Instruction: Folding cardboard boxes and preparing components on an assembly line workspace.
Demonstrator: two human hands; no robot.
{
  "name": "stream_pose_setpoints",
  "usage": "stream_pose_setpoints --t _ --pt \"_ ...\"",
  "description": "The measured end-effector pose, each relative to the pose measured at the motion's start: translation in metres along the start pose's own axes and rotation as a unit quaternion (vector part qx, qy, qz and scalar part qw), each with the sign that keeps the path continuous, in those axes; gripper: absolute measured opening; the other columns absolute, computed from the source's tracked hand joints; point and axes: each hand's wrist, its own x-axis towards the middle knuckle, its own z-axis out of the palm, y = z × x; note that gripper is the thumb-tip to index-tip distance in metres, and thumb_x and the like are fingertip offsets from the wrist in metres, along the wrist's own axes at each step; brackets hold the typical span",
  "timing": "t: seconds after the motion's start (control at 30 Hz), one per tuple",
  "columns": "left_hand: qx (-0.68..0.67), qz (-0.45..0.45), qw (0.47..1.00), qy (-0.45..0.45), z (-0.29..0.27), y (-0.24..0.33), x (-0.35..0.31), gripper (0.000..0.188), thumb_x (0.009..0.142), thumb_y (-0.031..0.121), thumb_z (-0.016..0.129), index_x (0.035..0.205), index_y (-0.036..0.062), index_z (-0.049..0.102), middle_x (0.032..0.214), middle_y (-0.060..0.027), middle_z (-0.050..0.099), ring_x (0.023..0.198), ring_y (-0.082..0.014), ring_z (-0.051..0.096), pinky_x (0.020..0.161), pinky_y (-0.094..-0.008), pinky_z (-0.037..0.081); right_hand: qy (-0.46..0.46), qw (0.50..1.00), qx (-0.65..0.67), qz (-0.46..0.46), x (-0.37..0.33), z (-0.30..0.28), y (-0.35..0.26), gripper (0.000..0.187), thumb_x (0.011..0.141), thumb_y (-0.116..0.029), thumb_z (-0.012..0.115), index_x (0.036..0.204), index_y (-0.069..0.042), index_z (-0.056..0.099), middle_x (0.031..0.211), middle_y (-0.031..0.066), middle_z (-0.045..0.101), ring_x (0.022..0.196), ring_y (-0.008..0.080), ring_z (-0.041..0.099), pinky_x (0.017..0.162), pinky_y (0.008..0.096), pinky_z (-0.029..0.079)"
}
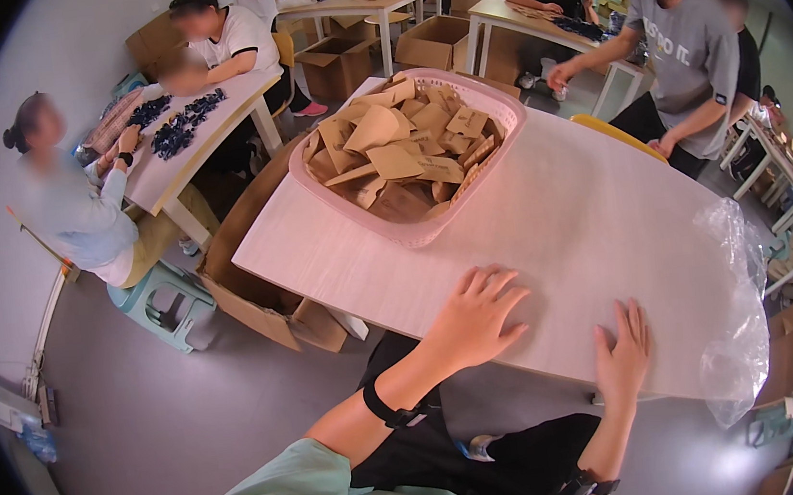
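My left hand (478, 320) hovers at or rests on the near edge of the pale table (594, 198), its fingers spread and nothing in them. To its right, my right hand (623, 356) lies by the same edge with fingers stretched out, also holding nothing. Beyond them stands a pink plastic basket (411, 233) heaped with small brown paper packets (397, 158). Neither hand touches the basket. A sheet of clear plastic (736, 333) hangs over the table's right end, beside my right hand.
An open cardboard box (264, 319) stands on the floor left of the table. Two people sit at a side table (246, 99) with dark blue items (185, 125). Someone in a grey shirt (690, 52) stands across the table near a yellow chair (615, 135). A teal stool (163, 306) is at left.
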Motion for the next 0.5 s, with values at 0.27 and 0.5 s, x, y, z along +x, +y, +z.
stream_pose_setpoints --t 0.27,0.5 --pt "-0.006 0.004 1.0 0.005 -0.0001 -0.0008 0.0004 0.049 0.085 0.033 0.072 0.127 0.0123 0.059 0.137 -0.012 0.051 0.131 -0.0347 0.045 0.113 -0.0491 0.034 -0.002 1.0 0.006 -0.004 -0.0004 -0.0021 -0.0013 0.051 0.094 -0.029 0.061 0.141 -0.01 0.054 0.156 0.0115 0.041 0.146 0.0282 0.033 0.122 0.0436 0.022" --pt "-0.007 0.006 1.0 0.01 -0.0022 -0.0002 0.0009 0.048 0.085 0.031 0.073 0.127 0.0122 0.06 0.135 -0.0121 0.052 0.131 -0.0339 0.045 0.113 -0.0492 0.034 -0.005 1.0 0.0 0.007 0.0001 0.0004 0.0008 0.051 0.094 -0.03 0.061 0.141 -0.01 0.054 0.156 0.0112 0.041 0.147 0.0278 0.033 0.122 0.0436 0.022"
